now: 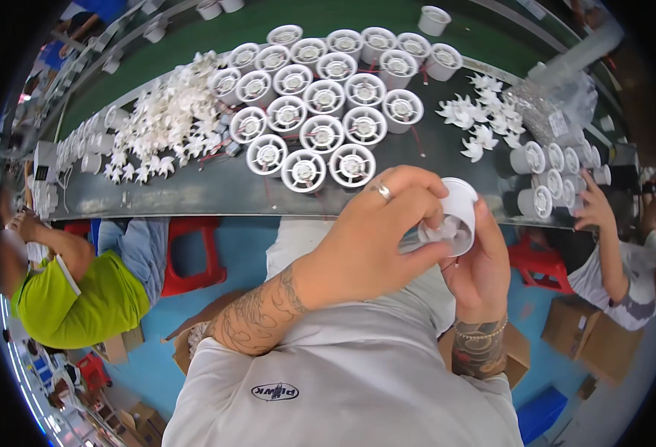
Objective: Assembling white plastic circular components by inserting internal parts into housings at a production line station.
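Note:
In front of my chest, my right hand (483,272) is wrapped round a white plastic cup-shaped housing (459,197), tilted so its open end faces left. From the left, my left hand (369,242), with a ring on one finger, reaches into that open end. Its thumb and fingers close on a small whitish piece (451,226) at the mouth, whose shape is partly hidden. Beyond my hands stand several rows of white round fan housings (322,134) with spoked fronts and thin red wires. White bladed fan wheels lie in a large heap (168,112) and a smaller pile (481,112).
The dark worktable (216,195) runs across in front of me, with a green belt (216,30) behind it. More white housings (559,175) lie stacked at the right beside a clear plastic bag (566,104). A green-shirted person (82,294) sits left; another person's hand (594,205) reaches in right.

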Available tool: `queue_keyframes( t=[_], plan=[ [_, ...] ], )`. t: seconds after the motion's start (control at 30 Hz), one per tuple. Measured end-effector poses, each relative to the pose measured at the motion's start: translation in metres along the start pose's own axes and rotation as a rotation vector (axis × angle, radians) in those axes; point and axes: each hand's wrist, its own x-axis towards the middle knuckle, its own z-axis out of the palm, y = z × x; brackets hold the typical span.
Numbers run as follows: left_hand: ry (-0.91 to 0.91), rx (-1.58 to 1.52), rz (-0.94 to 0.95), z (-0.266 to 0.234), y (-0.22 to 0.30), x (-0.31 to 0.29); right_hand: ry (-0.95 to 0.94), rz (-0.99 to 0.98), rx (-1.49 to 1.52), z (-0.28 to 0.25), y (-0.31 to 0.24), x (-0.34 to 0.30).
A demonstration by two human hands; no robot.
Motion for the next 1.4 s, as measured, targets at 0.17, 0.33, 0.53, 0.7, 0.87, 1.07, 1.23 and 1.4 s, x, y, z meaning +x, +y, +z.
queue_keyframes(
  t=[0.17,0.33,0.53,0.7,0.87,1.07,1.23,1.4],
  plan=[
    [-0.100,-0.124,-0.173,0.012,0.001,0.002,0.088,-0.007,-0.029,-0.013,-0.005,-0.017],
    [-0.219,-0.120,-0.158,0.033,0.009,0.006,0.041,-0.013,-0.082,-0.023,-0.007,-0.033],
    [-0.274,-0.285,-0.320,0.034,0.011,-0.007,0.061,-0.066,-0.018,-0.061,-0.010,-0.048],
    [-0.188,-0.227,-0.268,0.022,0.008,-0.034,0.787,-0.903,-0.752,-0.137,-0.065,-0.037],
    [-0.003,-0.130,-0.441,0.000,-0.006,-0.070,0.868,-1.046,-1.251,-0.224,-0.111,0.010],
    [0.180,-0.237,-0.631,-0.029,-0.010,-0.091,0.716,-1.084,-1.774,-0.229,-0.158,0.044],
    [0.563,-0.087,-0.594,-0.073,-0.031,-0.119,0.707,-1.227,-2.138,-0.212,-0.188,0.061],
    [0.857,0.306,-0.526,-0.136,-0.092,-0.132,0.319,-1.118,-1.783,-0.047,-0.178,0.115]
  ],
)
